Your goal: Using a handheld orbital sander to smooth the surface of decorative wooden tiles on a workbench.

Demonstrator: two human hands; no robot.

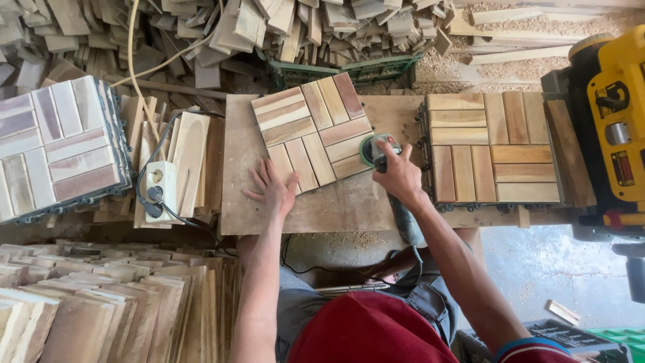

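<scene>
Head view. Left hand (274, 189), fingers spread flat, presses the lower-left corner of a square slatted wooden tile (312, 129) lying skewed on a bare plywood bench (336, 208). Right hand (399, 176), fingers wrapped, grips a round-padded green sander (376, 151) at the tile's right edge.

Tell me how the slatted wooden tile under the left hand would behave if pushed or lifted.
The wooden tile looks stiff: its slats are joined in a flat square. It lies flat on the bench board, so pushed it would likely slide, not tip; the left hand presses its corner. Probably fairly light, being thin.
</scene>
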